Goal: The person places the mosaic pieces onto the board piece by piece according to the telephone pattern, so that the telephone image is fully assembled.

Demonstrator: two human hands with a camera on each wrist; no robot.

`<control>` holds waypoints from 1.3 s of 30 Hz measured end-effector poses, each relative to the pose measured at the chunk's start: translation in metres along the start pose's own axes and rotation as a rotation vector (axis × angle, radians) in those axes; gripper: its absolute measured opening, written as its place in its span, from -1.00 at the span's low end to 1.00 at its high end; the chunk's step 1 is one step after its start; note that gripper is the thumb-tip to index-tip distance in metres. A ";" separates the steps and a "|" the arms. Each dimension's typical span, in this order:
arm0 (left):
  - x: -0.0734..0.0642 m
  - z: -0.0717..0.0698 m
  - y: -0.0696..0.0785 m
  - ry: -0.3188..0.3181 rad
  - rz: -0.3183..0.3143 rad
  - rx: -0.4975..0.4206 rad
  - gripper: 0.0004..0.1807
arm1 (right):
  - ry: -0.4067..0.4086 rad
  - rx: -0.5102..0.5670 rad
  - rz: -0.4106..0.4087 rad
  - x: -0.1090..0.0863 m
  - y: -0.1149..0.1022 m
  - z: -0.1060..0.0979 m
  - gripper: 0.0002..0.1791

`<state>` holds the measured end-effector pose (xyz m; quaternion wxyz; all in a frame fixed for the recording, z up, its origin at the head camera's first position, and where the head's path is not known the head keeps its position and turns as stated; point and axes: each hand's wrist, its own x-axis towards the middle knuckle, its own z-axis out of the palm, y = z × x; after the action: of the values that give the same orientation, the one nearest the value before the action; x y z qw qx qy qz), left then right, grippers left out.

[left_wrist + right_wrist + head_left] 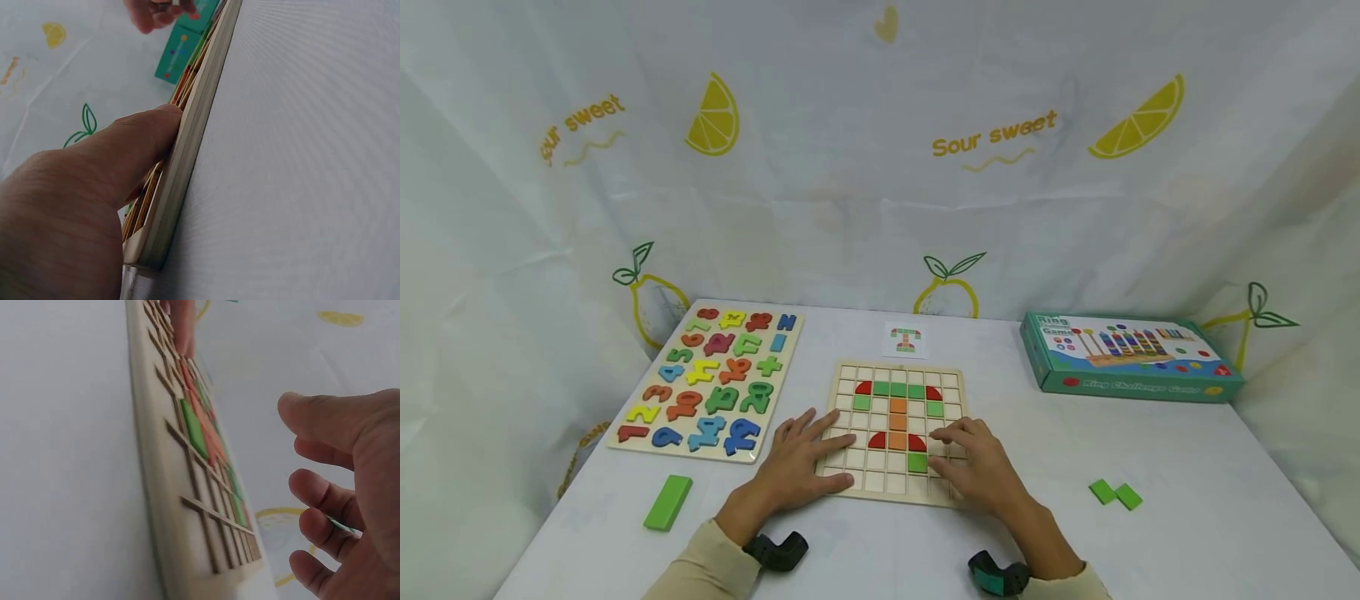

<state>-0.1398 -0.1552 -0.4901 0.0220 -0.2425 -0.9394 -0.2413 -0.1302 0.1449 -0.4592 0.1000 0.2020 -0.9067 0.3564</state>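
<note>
A wooden grid board point(874, 482) lies at the middle of the table with coloured tiles in its cells. Orange squares point(897, 422) form a column, with red quarter-round tiles point(933, 393) and green squares point(917, 462) around it. My left hand point(797, 462) rests on the board's left edge, fingers spread; in the left wrist view its thumb point(140, 140) presses the rim. Over the board's right side is my right hand point(981, 467), near the lowest green square. The right wrist view shows its fingers point(309, 487) loosely bent, apart from the thumb, holding nothing.
Behind the board lies a pattern card point(906, 340). A number puzzle point(767, 433) lies at left, with a green block point(667, 503) in front of it. At right are a Ring Challenge Game box point(1138, 354) and two loose green squares point(1102, 492). A printed curtain point(827, 233) hangs behind.
</note>
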 end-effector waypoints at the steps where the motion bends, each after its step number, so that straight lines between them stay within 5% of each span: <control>1: 0.000 0.000 0.000 0.001 0.000 -0.001 -0.32 | 0.016 -0.012 0.009 -0.001 -0.001 -0.007 -0.64; 15: 0.000 0.000 0.001 -0.002 -0.003 0.000 -0.32 | 0.174 -0.145 0.007 -0.029 0.005 -0.092 -0.50; 24: 0.000 0.001 0.000 -0.007 0.002 -0.001 -0.32 | 0.184 -0.212 0.143 -0.055 0.037 -0.129 -0.42; 31: -0.001 0.001 0.000 -0.002 0.003 0.001 -0.31 | 0.140 -0.252 0.279 -0.072 0.068 -0.139 -0.35; 39: 0.000 0.003 -0.001 0.001 0.005 0.010 -0.31 | -0.077 -0.227 0.498 -0.081 0.100 -0.147 -0.18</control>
<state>-0.1405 -0.1547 -0.4928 0.0245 -0.2446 -0.9399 -0.2368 -0.0955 0.3358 -0.4396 -0.0031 -0.0261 -0.9657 0.2582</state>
